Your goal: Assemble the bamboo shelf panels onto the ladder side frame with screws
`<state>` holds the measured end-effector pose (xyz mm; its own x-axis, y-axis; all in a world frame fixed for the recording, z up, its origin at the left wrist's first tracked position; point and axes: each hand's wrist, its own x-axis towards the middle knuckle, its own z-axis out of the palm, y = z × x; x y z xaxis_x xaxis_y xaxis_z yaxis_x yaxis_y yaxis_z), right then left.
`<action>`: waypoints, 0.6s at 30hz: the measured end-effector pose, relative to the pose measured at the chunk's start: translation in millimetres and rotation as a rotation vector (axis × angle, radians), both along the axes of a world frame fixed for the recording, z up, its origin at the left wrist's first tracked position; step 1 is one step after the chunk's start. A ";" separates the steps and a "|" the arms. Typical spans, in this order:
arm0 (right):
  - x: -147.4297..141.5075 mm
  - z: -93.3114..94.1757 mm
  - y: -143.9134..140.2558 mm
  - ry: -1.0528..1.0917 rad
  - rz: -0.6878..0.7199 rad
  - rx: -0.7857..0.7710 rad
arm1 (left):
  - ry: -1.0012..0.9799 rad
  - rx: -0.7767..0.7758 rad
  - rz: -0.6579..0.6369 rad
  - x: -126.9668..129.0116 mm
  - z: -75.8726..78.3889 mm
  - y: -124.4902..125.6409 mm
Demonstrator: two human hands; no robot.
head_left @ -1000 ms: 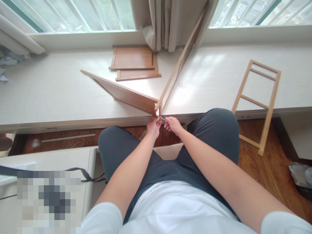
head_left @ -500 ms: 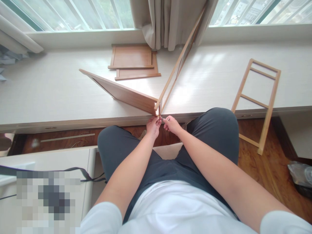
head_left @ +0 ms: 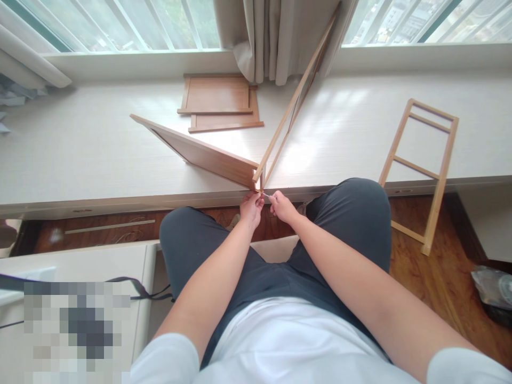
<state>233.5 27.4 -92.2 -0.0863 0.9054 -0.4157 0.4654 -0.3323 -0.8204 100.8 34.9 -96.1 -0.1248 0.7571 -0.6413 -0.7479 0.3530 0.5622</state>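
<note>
A brown wooden panel [head_left: 200,152] and a long, narrow wooden frame [head_left: 286,114] meet in a V at the front edge of the white ledge. At their joined corner, my left hand [head_left: 251,207] has its fingers pinched together. What exactly sits between those fingers is too small to tell. Just to the right, my right hand [head_left: 281,207] is closed around the handle end of a small thin tool [head_left: 268,196], perhaps a screwdriver. Its metal tip points left at the corner, by my left fingertips.
Two flat wooden panels [head_left: 218,95] lie overlapped on the white ledge [head_left: 80,138]. On the right, an open wooden frame [head_left: 438,176] leans from the floor against the ledge. A white cabinet top [head_left: 142,261] with a black strap is at lower left; a plastic-wrapped item [head_left: 494,288] rests far right.
My right hand has shifted slightly and its grip on the tool has turned, so more of the metal shaft shows. My left hand stays at the corner.
</note>
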 end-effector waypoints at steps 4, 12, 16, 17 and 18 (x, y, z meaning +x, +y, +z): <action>-0.8 4.2 0.0 0.018 -0.020 -0.006 | -0.001 -0.001 0.003 0.5 1.0 -0.1; 1.7 -5.8 4.3 0.086 -0.069 -0.052 | 0.009 0.000 0.004 0.5 1.1 -1.0; 3.4 -9.5 5.8 0.110 -0.086 -0.068 | 0.009 0.000 0.004 0.2 0.3 -1.1; 3.7 -9.5 5.7 0.111 -0.089 -0.066 | 0.006 -0.001 0.005 0.2 0.0 -1.0; 4.0 -9.2 5.5 0.110 -0.091 -0.062 | 0.005 -0.002 0.005 0.3 -0.4 -0.8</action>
